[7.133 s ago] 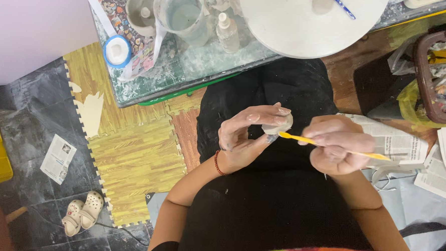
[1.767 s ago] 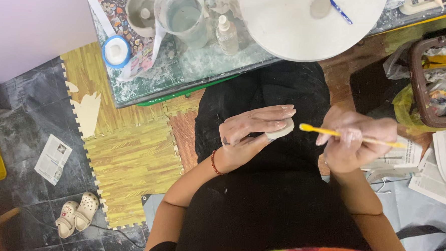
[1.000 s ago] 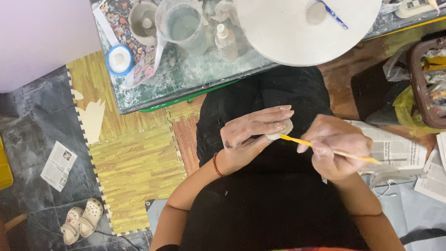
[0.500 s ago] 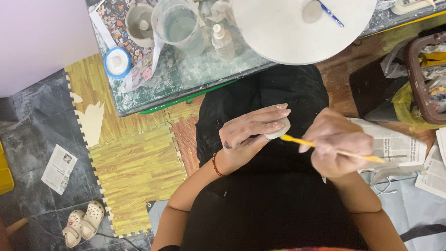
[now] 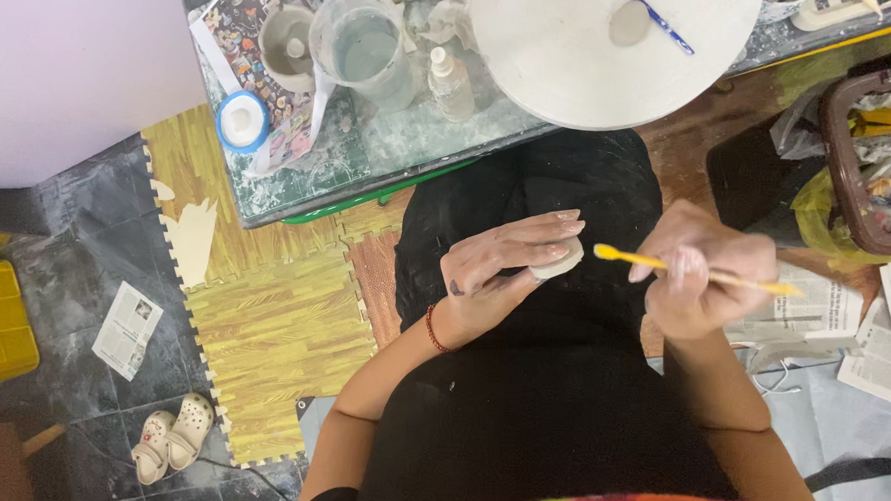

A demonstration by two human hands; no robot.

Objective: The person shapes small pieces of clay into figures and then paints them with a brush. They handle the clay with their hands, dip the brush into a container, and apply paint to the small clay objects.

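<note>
My left hand [image 5: 500, 268] is cupped around a small pale lump of clay [image 5: 557, 262] above my lap, which is covered in black cloth. My right hand [image 5: 710, 272] grips a thin yellow modelling tool [image 5: 700, 275] like a pen. The tool's rounded tip points left and sits just beside the clay, a small gap away. A red band circles my left wrist.
A round white turntable [image 5: 574, 61] with a grey clay lump and a blue-handled tool sits on the glass-topped table [image 5: 369, 167]. A water jug [image 5: 369, 52], a small bottle [image 5: 451, 80] and a blue-rimmed lid [image 5: 241, 121] stand there too. A brown basket [image 5: 855, 168] and newspapers are at right; foam mats and small shoes lie at left.
The tool tip has drawn back from the clay to the right by a small gap. My left hand still holds the clay in place.
</note>
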